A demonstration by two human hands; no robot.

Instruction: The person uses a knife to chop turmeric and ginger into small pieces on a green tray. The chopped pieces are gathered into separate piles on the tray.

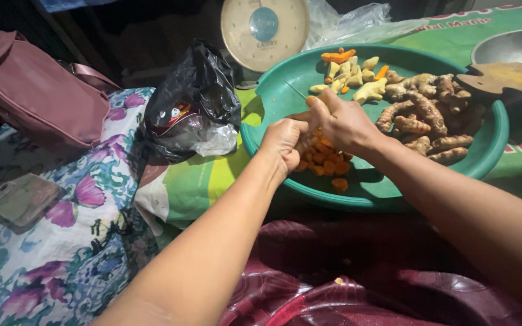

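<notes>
Both hands are over the round green plastic tray [490, 151], close together and touching at the knuckles. The left hand [282, 140] is curled into a fist, fingers drawn together, right above a heap of cut orange root pieces [321, 162] lying on the near side of the tray. The right hand [342, 121] is closed too, thumb and fingers pinched tight on something small and pale; what it is I cannot tell, it's mostly buried in the grip.

On the far right of the tray there's a pile of knobbly brown whole roots [430, 118], and behind the hands a scatter of pale yellow peeled chunks [357, 75] with a couple of orange bits among them. A dark wooden board [505, 78] overlaps the tray's right rim, a metal bowl [509, 45] behind it.

The surface is low and crowded: a green printed plastic sheet [194, 187] under the tray, a floral cloth in purple and teal [74, 241] to the left. On that cloth lie a phone in a case [22, 196] and a pink leather handbag [37, 96]. A crumpled black plastic bag [197, 99] sits just beside the tray's left rim. Behind, a round cream dial scale [265, 30] and a clear plastic bag [357, 24]. Lighting is dim, background dark. Dark red patterned fabric [345, 278] fills the foreground.
</notes>
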